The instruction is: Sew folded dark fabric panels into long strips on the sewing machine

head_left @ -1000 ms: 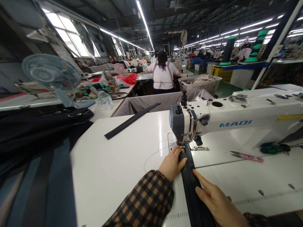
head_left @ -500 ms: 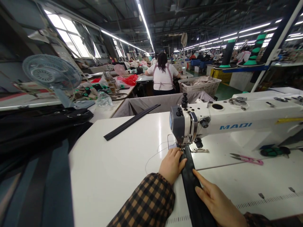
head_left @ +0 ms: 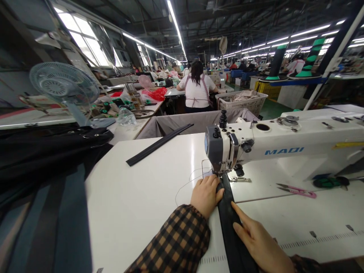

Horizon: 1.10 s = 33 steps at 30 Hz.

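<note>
A long black fabric strip [head_left: 229,216] runs from the near table edge up under the presser foot of the white sewing machine [head_left: 284,146]. My left hand [head_left: 206,194] lies at the strip's left edge, close to the needle, its thumb and fingers gripping the material. Lower down, my right hand [head_left: 254,237] holds the right edge, thumb and forefinger on top and the other fingers partly hidden. Loose thread [head_left: 182,188] trails left from the needle area. The foot and needle are partly hidden behind my left fingers.
Pink thread snips [head_left: 298,190] lie right of the strip, near a black and green object [head_left: 330,181]. Another black strip [head_left: 159,145] rests at the table's back left. Dark fabric [head_left: 51,151] is piled left, by a fan [head_left: 62,85]. A co-worker [head_left: 197,87] sits ahead.
The view has shifted slightly. Both hands stay on the black fabric strip in nearly the same places, with no clear movement of the strip.
</note>
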Each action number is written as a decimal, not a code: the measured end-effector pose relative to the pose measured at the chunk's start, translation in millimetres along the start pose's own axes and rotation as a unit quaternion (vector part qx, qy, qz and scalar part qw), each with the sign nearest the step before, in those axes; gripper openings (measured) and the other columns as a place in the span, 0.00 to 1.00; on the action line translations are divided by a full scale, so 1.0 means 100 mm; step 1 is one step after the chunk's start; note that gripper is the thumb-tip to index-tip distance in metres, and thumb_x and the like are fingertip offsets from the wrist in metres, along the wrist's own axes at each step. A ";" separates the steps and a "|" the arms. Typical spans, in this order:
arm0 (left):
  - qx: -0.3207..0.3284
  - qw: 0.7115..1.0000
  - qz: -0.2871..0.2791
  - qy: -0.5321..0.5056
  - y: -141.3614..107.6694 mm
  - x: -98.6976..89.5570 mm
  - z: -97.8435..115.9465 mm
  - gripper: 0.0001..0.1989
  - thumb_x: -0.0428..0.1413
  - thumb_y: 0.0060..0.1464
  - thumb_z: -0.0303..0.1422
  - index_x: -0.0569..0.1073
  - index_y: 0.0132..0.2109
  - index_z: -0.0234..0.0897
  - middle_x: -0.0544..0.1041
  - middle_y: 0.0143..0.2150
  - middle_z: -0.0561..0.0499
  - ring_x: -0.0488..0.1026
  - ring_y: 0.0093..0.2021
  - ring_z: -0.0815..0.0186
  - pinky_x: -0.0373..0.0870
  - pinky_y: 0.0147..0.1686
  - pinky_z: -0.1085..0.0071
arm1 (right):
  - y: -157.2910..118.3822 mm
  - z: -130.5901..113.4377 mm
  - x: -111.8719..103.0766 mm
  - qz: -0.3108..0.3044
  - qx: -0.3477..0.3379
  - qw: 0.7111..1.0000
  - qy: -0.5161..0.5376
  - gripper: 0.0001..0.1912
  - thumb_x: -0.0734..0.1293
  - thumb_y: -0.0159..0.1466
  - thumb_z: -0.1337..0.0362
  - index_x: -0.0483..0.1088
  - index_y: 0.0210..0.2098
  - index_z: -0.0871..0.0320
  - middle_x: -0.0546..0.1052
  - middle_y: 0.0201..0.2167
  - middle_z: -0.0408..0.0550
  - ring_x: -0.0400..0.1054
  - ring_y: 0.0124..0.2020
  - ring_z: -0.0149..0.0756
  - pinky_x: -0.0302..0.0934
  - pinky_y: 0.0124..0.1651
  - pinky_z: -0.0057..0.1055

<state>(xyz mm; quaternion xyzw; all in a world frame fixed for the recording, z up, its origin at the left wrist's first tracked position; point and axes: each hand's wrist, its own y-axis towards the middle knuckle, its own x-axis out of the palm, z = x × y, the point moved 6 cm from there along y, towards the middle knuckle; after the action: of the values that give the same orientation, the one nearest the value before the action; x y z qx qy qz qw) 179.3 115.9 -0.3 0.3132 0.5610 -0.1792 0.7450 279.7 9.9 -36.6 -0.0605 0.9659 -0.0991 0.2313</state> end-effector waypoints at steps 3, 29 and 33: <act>0.000 1.000 0.000 0.005 0.01 0.00 0.00 0.09 0.47 0.55 0.36 0.65 0.42 0.39 0.67 0.42 0.50 0.64 0.44 0.63 0.62 0.43 0.65 | 0.00 0.00 -0.01 0.000 0.001 1.000 -0.007 0.29 0.51 0.62 0.57 0.46 0.60 0.63 0.71 0.37 0.53 0.65 0.36 0.40 0.58 0.39 0.36; 0.017 1.000 -0.014 -0.016 -0.01 0.02 -0.01 0.09 0.48 0.55 0.36 0.64 0.43 0.39 0.67 0.45 0.49 0.64 0.45 0.62 0.63 0.43 0.64 | -0.04 0.01 -0.02 -0.012 -0.003 0.999 -0.030 0.30 0.51 0.62 0.55 0.46 0.60 0.63 0.71 0.29 0.47 0.63 0.27 0.36 0.59 0.32 0.31; 0.017 0.999 -0.015 -0.036 -0.03 0.05 -0.01 0.09 0.47 0.55 0.35 0.63 0.42 0.37 0.66 0.45 0.49 0.64 0.44 0.63 0.64 0.44 0.64 | -0.05 0.01 -0.02 -0.016 0.003 1.000 -0.008 0.30 0.51 0.62 0.55 0.45 0.60 0.63 0.73 0.33 0.49 0.66 0.30 0.37 0.60 0.37 0.32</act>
<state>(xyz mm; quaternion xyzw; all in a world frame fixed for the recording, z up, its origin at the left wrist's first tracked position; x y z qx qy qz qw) 178.3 115.1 -5.8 0.3105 0.5358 -0.2106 0.7564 282.5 4.7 -35.7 -0.0761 0.9628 -0.1053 0.2371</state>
